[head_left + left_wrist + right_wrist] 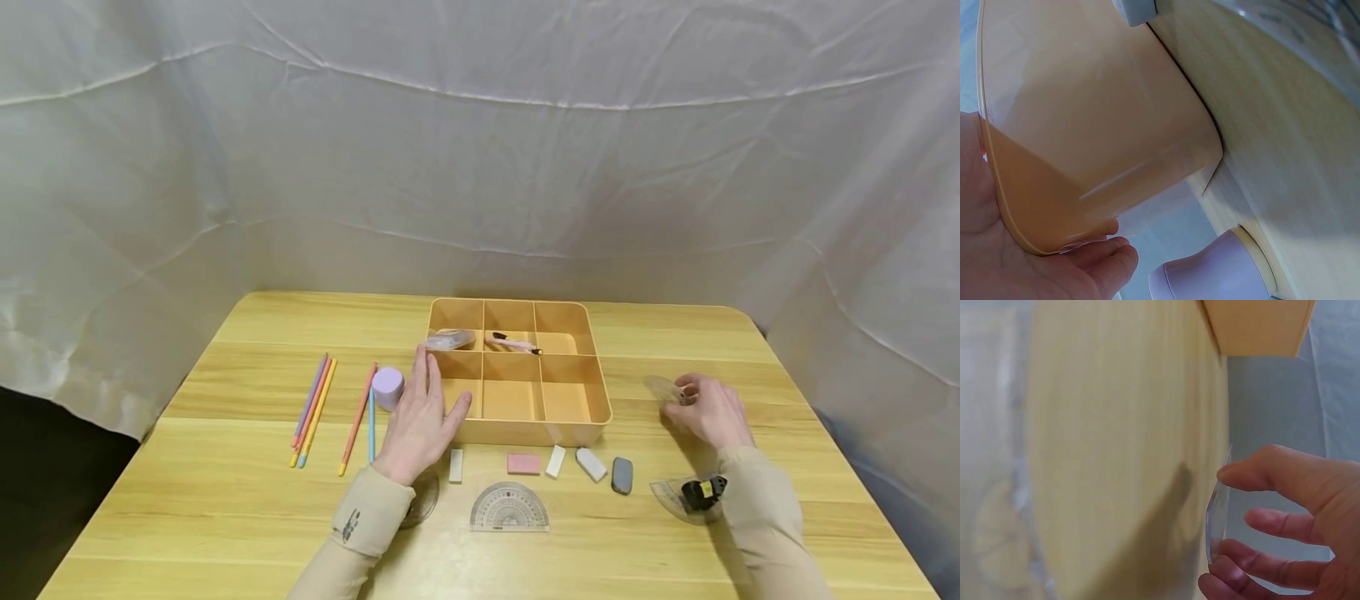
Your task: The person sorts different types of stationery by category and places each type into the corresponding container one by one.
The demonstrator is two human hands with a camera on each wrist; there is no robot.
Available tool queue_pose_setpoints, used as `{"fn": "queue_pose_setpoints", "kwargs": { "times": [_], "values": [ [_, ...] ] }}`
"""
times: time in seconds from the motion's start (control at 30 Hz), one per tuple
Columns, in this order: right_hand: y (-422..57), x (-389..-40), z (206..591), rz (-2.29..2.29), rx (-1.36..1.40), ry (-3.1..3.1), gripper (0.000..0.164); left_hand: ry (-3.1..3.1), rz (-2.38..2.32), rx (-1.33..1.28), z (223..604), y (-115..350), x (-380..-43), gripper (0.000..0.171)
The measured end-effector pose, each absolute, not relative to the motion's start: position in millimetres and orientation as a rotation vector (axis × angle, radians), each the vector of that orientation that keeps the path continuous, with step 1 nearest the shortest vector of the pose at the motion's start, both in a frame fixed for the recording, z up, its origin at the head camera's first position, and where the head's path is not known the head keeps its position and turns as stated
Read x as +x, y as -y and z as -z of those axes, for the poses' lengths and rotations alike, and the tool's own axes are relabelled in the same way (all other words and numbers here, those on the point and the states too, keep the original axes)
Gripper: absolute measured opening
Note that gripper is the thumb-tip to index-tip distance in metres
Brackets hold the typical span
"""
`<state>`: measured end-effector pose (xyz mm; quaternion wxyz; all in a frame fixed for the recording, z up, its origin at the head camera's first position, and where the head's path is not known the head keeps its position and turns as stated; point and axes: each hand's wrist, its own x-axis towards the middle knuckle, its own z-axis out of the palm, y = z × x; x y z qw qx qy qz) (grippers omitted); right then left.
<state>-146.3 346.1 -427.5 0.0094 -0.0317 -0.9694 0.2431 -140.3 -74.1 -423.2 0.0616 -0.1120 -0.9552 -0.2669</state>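
Note:
My left hand (420, 421) lies over the front left corner of an orange divided box (498, 432). Its fingers run along the outer left side, and the thumb reaches over the front wall. In the left wrist view, fingertips (1124, 256) touch the box wall (1094, 119) at its corner. To the box's right, my right hand (712, 411) pinches a thin clear protractor (660, 387) between thumb and fingers. The right wrist view shows the protractor (1217, 519) edge-on, raised above the table, the fingertips partly covering it.
A purple cylinder (388, 387) and several pencils (311, 408) lie left of the box. Erasers (523, 463) line its front, with a protractor (510, 508) nearer. Another protractor (667, 496) lies beside the right wrist. Back compartments hold a clear plastic case (450, 339) and a slim pink item (515, 342).

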Motion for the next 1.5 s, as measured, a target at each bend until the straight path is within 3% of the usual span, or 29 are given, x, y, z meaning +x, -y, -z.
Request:
{"fn": "queue_pose_setpoints", "kwargs": {
  "times": [0.9, 1.5],
  "values": [
    [-259, -206, 355, -0.760, 0.188, 2.911, 0.046, 2.878, 0.828, -0.339, 424, 75, -140, 0.085],
    [-228, -241, 351, -0.664, 0.250, 3.057, 0.051, 2.883, 0.838, -0.345, 425, 71, -141, 0.085]
  ]
}}
